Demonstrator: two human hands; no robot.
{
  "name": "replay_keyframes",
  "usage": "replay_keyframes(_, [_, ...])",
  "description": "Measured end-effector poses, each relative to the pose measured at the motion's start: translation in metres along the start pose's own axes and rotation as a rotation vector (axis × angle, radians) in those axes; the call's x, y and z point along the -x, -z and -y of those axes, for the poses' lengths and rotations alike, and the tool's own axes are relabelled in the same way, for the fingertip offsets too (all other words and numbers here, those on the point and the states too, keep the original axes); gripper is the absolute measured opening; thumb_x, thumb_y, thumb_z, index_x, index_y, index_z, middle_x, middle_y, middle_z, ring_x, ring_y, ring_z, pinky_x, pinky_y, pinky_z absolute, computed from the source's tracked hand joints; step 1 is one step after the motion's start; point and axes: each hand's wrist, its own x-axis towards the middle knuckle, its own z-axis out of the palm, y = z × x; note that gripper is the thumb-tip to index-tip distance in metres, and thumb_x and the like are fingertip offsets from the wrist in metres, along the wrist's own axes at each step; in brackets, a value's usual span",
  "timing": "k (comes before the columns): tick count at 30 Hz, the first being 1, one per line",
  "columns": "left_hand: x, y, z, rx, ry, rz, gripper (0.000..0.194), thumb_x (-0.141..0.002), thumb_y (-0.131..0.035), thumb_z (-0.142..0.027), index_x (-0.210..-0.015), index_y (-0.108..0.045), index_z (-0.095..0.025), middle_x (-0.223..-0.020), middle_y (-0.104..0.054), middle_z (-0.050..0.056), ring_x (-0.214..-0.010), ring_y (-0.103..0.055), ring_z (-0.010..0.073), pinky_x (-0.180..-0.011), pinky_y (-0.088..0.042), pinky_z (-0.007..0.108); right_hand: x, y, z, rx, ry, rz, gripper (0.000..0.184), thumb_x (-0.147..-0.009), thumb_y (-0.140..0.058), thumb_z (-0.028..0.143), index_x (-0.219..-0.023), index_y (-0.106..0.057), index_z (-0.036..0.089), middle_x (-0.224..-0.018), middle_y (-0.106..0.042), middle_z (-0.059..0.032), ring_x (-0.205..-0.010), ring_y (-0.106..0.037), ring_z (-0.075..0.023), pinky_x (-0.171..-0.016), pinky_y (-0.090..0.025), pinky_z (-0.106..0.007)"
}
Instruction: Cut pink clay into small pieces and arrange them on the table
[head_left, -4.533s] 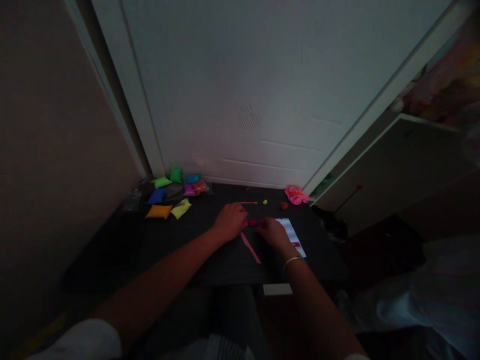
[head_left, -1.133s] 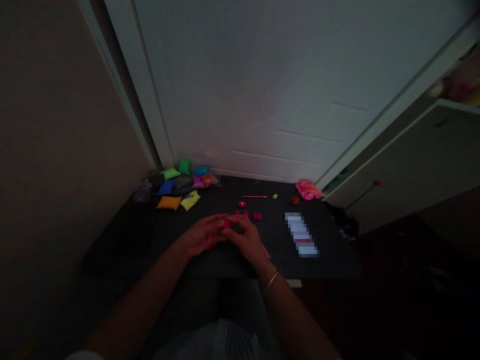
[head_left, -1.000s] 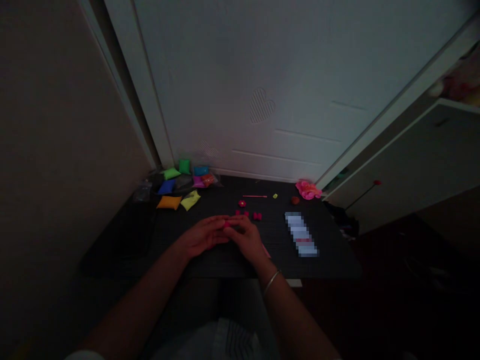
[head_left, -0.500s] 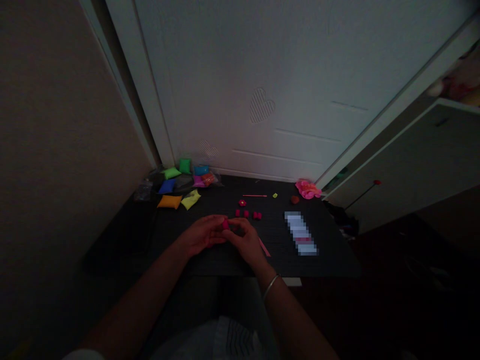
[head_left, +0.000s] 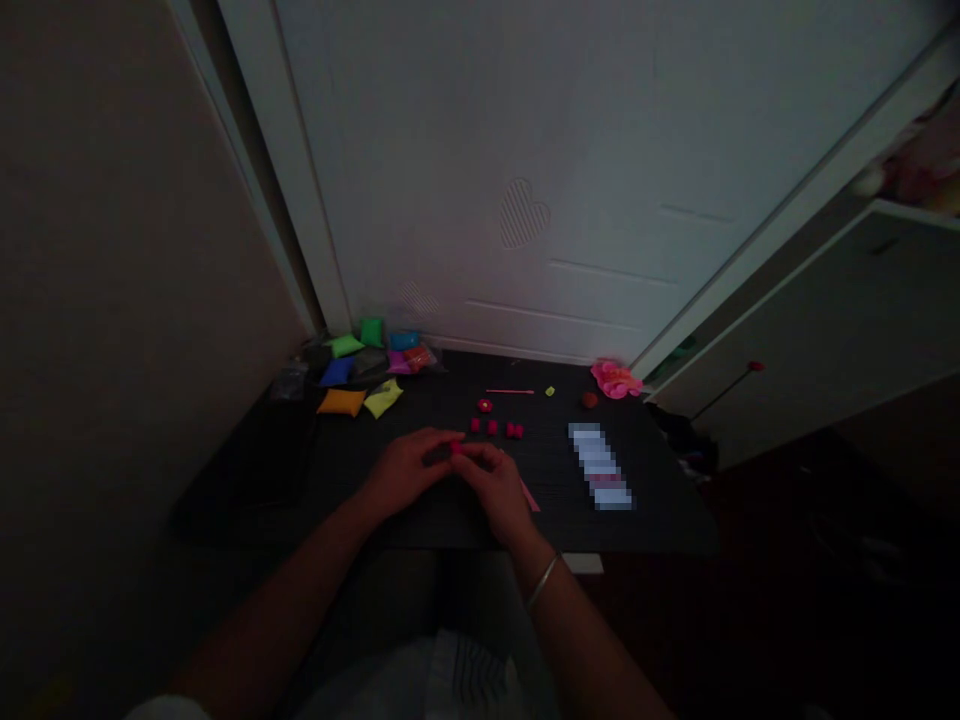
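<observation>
In dim light, my left hand (head_left: 409, 470) and my right hand (head_left: 499, 487) meet over the dark table (head_left: 360, 480). Together their fingertips pinch a small pink clay piece (head_left: 455, 448). Just beyond them lie several small pink clay lumps (head_left: 493, 428) and a small pink clay flower (head_left: 484, 405). A pink strip (head_left: 529, 496) pokes out from under my right hand. A thin bracelet circles my right wrist.
Coloured clay packets (head_left: 360, 375) are heaped at the table's back left. A pink stick (head_left: 510, 391), a yellow-green bit (head_left: 550, 391), a red ball (head_left: 590, 400) and a pink clay bloom (head_left: 615, 379) lie at the back. A pale card (head_left: 600, 466) lies to the right. A white door stands behind.
Since 4.5 s ago my hands moved nearer to me and to the left, leaving several pink lumps on the table. Over the last second they only shift slightly around the pink piece.
</observation>
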Motion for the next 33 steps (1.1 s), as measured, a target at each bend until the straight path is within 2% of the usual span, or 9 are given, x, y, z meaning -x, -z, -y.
replay_keyframes(5, [0.0,-0.003,-0.001,0.011,-0.014,-0.064,0.034,-0.066,-0.063,-0.02,-0.099,-0.065,-0.028,-0.102,-0.062,0.002,-0.096,-0.055,0.0217,-0.089,-0.039,0.031,0.006,-0.005,0.0,0.121,0.126,-0.092,0.022,-0.07,-0.061,0.031,-0.089,-0.066,0.022,-0.089,-0.062,-0.0025,-0.078,-0.054,-0.0149,-0.071,-0.043,-0.028])
replay_keyframes(9, [0.002,-0.006,-0.003,0.076,0.025,-0.074,0.032,-0.066,-0.063,-0.02,-0.097,-0.066,-0.027,-0.1,-0.063,0.003,-0.095,-0.055,0.022,-0.087,-0.039,0.032,0.011,-0.009,-0.001,0.12,0.128,-0.135,0.022,-0.072,-0.06,0.032,-0.092,-0.066,0.023,-0.092,-0.061,-0.0028,-0.08,-0.055,-0.015,-0.072,-0.044,-0.028])
replay_keyframes(13, [0.002,-0.007,0.002,0.058,0.003,-0.048,0.033,-0.063,-0.064,-0.019,-0.095,-0.066,-0.026,-0.098,-0.061,0.003,-0.094,-0.054,0.0209,-0.086,-0.04,0.031,0.012,-0.009,-0.002,0.163,0.129,-0.099,0.022,-0.072,-0.06,0.034,-0.09,-0.066,0.023,-0.093,-0.06,-0.003,-0.078,-0.054,-0.0145,-0.071,-0.045,-0.028])
replay_keyframes(15, [-0.002,-0.006,0.008,0.002,-0.013,-0.054,0.031,-0.065,-0.063,-0.022,-0.096,-0.066,-0.026,-0.095,-0.058,0.003,-0.09,-0.055,0.0196,-0.083,-0.041,0.029,0.011,-0.004,-0.002,0.193,0.124,-0.112,0.028,-0.072,-0.06,0.036,-0.096,-0.064,0.022,-0.094,-0.059,-0.0036,-0.076,-0.054,-0.0142,-0.07,-0.045,-0.027])
replay_keyframes(18, [-0.014,-0.002,0.019,-0.089,-0.015,-0.049,0.033,-0.069,-0.061,-0.029,-0.101,-0.063,-0.024,-0.091,-0.057,0.003,-0.085,-0.055,0.0184,-0.079,-0.042,0.029,0.008,0.013,-0.003,0.28,0.115,-0.211,0.037,-0.074,-0.057,0.039,-0.105,-0.059,0.019,-0.096,-0.058,-0.0054,-0.074,-0.054,-0.0144,-0.069,-0.044,-0.028])
replay_keyframes(22, [-0.038,0.001,0.032,-0.216,0.004,-0.036,0.034,-0.069,-0.06,-0.03,-0.103,-0.062,-0.024,-0.092,-0.06,0.004,-0.084,-0.055,0.0202,-0.078,-0.041,0.03,0.005,0.04,-0.007,0.486,0.131,-0.263,0.031,-0.077,-0.052,0.04,-0.095,-0.064,0.018,-0.089,-0.059,-0.0064,-0.074,-0.055,-0.0165,-0.07,-0.043,-0.03])
replay_keyframes(25, [-0.054,-0.003,0.039,-0.358,0.003,-0.002,0.032,-0.068,-0.062,-0.032,-0.099,-0.064,-0.024,-0.097,-0.059,0.005,-0.092,-0.053,0.0226,-0.084,-0.037,0.034,0.007,0.053,-0.012,0.643,0.134,-0.279,0.032,-0.078,-0.049,0.042,-0.092,-0.065,0.018,-0.086,-0.06,-0.0074,-0.074,-0.055,-0.0184,-0.07,-0.043,-0.032])
replay_keyframes(29, [-0.064,-0.011,0.046,-0.486,-0.019,-0.014,0.031,-0.066,-0.064,-0.037,-0.096,-0.065,-0.028,-0.112,-0.053,0.006,-0.108,-0.044,0.0278,-0.094,-0.028,0.042,0.013,0.061,-0.019,0.778,0.137,-0.303,0.031,-0.079,-0.048,0.043,-0.091,-0.065,0.02,-0.087,-0.06,-0.0083,-0.079,-0.055,-0.0211,-0.071,-0.042,-0.033])
replay_keyframes(33, [-0.066,-0.013,0.051,-0.537,-0.007,0.003,0.038,-0.067,-0.063,-0.042,-0.103,-0.063,-0.03,-0.117,-0.05,0.007,-0.112,-0.04,0.0302,-0.096,-0.024,0.045,0.016,0.062,-0.022,0.845,0.135,-0.297,0.03,-0.08,-0.047,0.042,-0.093,-0.065,0.021,-0.09,-0.059,-0.0093,-0.083,-0.055,-0.0226,-0.072,-0.041,-0.034])
